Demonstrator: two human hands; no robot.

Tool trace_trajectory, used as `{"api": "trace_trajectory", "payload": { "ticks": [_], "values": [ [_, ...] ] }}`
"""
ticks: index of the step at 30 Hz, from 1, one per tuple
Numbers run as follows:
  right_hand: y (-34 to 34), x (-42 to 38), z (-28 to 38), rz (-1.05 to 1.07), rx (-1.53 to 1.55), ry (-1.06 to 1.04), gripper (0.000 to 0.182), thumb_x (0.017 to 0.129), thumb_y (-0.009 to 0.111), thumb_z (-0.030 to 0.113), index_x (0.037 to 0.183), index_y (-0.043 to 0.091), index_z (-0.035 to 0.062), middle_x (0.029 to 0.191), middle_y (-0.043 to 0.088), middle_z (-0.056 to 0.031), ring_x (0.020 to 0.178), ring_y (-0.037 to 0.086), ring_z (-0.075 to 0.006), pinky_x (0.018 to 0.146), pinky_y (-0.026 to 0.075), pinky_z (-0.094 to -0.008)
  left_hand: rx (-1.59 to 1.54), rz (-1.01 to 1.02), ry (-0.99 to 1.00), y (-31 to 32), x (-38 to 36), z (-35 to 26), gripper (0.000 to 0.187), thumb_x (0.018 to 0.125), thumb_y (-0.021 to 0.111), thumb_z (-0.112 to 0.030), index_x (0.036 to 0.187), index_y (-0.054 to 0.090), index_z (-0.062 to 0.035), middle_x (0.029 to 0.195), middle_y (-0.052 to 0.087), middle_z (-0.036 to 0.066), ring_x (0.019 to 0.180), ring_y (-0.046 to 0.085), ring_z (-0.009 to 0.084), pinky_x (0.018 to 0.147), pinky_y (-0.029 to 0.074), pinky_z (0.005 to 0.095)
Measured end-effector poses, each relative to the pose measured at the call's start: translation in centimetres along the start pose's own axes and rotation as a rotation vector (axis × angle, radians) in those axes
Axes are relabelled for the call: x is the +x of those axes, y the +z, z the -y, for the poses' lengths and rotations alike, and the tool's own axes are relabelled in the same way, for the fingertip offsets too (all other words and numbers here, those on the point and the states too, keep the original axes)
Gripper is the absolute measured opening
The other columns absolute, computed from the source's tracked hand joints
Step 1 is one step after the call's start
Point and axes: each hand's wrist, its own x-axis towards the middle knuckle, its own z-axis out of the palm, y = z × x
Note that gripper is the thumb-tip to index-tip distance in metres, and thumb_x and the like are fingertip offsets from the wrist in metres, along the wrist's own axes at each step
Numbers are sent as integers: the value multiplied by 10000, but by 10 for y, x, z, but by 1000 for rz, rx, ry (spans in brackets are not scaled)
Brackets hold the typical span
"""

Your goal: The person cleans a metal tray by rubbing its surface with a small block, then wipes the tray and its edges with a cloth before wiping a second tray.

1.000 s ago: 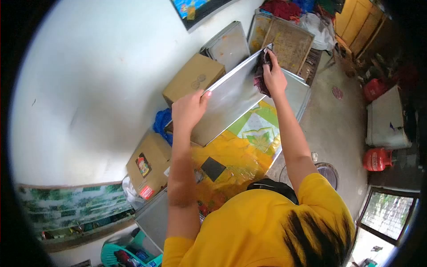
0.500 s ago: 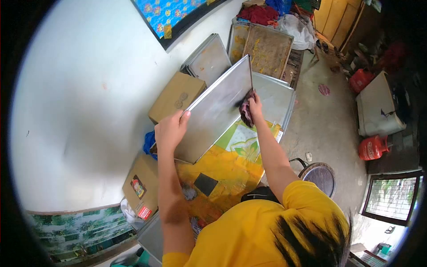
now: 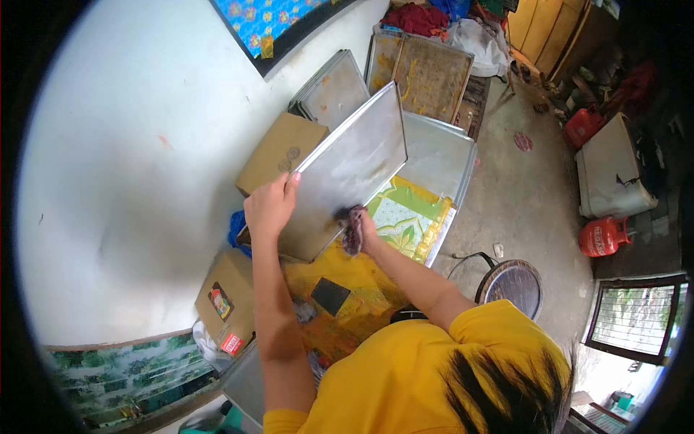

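Head view, tray: a metal tray (image 3: 350, 170) stood tilted at the frame's centre, over a patterned mat (image 3: 405, 217).
Left hand: the left hand (image 3: 270, 208) clasped the tray's lower left edge, arm stretched up from the bottom of the frame.
Right hand: the right hand (image 3: 363, 230), forearm angled up-left, clenched a dark cloth (image 3: 352, 227) against the tray's lower edge.
Surroundings: a cardboard box (image 3: 278, 152) lay left of the tray; more trays (image 3: 426, 72) leaned at upper centre.

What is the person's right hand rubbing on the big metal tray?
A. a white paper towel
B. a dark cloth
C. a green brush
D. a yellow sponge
B: the right hand presses a dark cloth against the lower part of the tray, which the left hand holds tilted.
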Motion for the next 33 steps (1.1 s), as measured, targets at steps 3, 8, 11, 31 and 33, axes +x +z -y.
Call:
{"api": "trace_trajectory", "payload": {
  "ticks": [3,8,11,31,33],
  "values": [
    [33,-45,-41,-2,-42,285,250,793,507,367,807,591,131,715,579,-65,620,558,-254,570,467,-425,15,-11,-8,0,-2,-1,512,948,386,-571,921,624,-118,769,647,167,802,629,388,695,477,486],
    [52,-65,-83,256,-51,667,337,856,425,424,788,588,137,662,589,-65,567,557,-234,488,439,-382,-7,-26,-21,0,-4,-3,512,947,378,-577,922,624,-128,803,656,158,824,629,388,712,479,485],
    [76,-90,-93,213,-184,645,358,893,444,445,764,574,137,691,615,-69,584,579,-220,480,437,-351,-30,21,-42,-3,-7,-5,510,946,373,-581,929,622,-136,834,661,149,849,630,380,725,479,481],
    [175,-153,-63,721,-1624,-841,561,821,612,395,1305,485,140,1099,649,-187,940,627,-381,804,491,-480,-163,215,-6,4,5,9,487,975,359,-523,1079,589,-106,1020,649,178,1010,598,382,834,461,468],
    [173,-153,-63,743,-1752,-732,497,827,613,400,1244,546,137,1092,649,-191,957,623,-377,817,490,-471,-170,214,-3,1,3,6,499,974,354,-527,1103,589,-106,1044,646,178,1016,600,378,841,465,471]
  ]
}}
